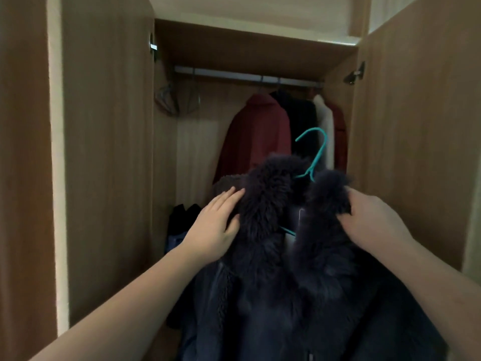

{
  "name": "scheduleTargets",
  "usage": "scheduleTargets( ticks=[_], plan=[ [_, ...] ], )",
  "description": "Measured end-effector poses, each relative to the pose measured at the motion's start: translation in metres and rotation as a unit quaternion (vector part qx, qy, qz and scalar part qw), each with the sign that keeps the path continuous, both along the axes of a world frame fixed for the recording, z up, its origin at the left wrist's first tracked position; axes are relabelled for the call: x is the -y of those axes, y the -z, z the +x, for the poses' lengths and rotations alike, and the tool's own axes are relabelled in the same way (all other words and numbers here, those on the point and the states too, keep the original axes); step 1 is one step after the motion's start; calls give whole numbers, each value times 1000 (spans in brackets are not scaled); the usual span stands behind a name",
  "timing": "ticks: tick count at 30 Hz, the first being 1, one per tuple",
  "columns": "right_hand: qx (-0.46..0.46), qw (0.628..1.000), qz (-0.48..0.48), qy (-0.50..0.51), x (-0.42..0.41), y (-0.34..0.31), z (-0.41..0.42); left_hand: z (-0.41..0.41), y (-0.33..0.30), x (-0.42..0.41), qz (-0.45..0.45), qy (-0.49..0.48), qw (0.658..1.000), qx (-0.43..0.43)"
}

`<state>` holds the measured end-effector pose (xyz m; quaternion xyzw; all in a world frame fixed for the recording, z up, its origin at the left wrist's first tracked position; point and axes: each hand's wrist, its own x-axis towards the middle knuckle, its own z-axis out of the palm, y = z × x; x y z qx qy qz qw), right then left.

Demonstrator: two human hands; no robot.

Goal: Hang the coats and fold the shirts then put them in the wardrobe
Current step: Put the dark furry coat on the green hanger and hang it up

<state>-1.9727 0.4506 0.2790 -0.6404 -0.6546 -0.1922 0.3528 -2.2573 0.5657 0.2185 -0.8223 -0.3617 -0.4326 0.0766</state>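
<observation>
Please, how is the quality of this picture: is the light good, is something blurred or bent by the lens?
Head view: light is dim and warm, the wardrobe interior shadowed; the dark fur-collared coat loses detail; a small glare on the left hinge; the whole image is soft, the empty hangers blurred; the wide lens bows the doors outward.

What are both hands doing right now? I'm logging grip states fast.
Left hand: open, straight fingers resting on the dark coat at its fur collar.
Right hand: grips the coat's fur collar.

A pale wall point(56, 178) shows left of the brown wooden door point(106, 152); above it a cream ceiling point(247, 9), in dim light.
</observation>
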Motion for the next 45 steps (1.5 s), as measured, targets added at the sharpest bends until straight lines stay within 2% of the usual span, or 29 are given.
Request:
scheduleTargets(
  ticks=[7, 14, 21, 26, 34, 38, 45],
  plan=[
    [23, 998, 58, -26, -121, -59, 3, 11, -41, -102, 51, -22, 998, -5],
    [38, 995, 83, -27, -248, -131, 17, 24, -91, -203, 92, -127, 987, -46],
    [45, 995, 94, -5, -355, -198, 18, 18, -166, -304, 204, -265, 936, -107],
    [61, 995, 80, 23, -415, -235, 6, 14, -216, -370, 268, -321, 894, -163],
    [94, 990, 85, 61, -498, -273, -11, 16, -261, -469, 324, -350, 862, -172],
    [111, 985, 82, 101, -544, -306, -33, 12, -283, -519, 331, -346, 866, -143],
    [148, 971, 147, 115, -615, -347, -50, -12, -300, -597, 348, -316, 874, -125]
  ],
)
